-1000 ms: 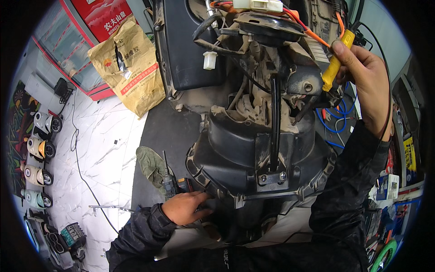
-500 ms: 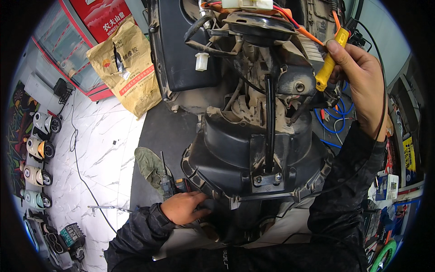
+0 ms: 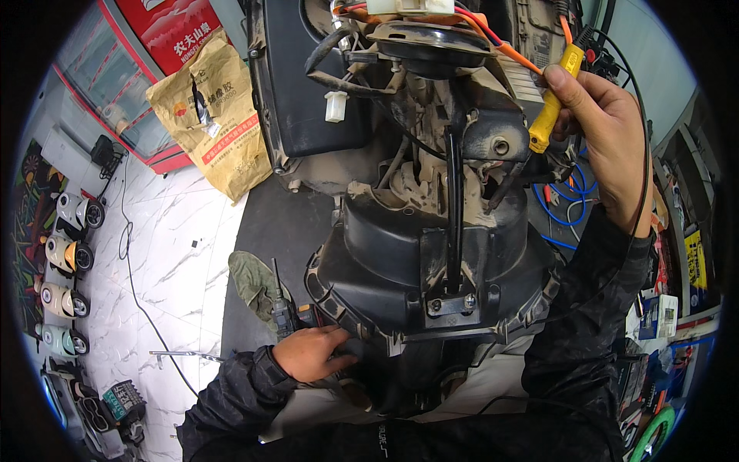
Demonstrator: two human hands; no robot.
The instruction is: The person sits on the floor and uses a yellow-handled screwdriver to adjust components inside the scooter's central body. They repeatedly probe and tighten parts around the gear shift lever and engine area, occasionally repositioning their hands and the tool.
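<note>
**A:** Where are my hands right now?

**B:** My right hand [image 3: 608, 131] is up at two o'clock, fingers closed around a yellow-handled screwdriver [image 3: 553, 96], held near upright with its lower end just beside the dusty metal housing [image 3: 493, 138] of the stripped scooter. My left hand [image 3: 312, 353] sits low at seven o'clock, curled and pressing on the rim of the black plastic tub [image 3: 408, 262]; whether it pinches anything there I cannot tell, the fingertips are tucked under the edge.

**A:** How far along does the job look?

**B:** I judge it well into the strip-down. The body panels are off around the frame, wiring hangs loose, a white connector [image 3: 336, 106] dangles unplugged at twelve o'clock, and orange leads [image 3: 493, 38] trail free. The tub is seated, though: two bolts [image 3: 450, 304] show in the bracket at its lower rim.

**A:** And what is left?

**B:** By my reading, those bolts and whatever fixes the tub near the housing. The screwdriver tip is not on any fastener that I can see.
</note>
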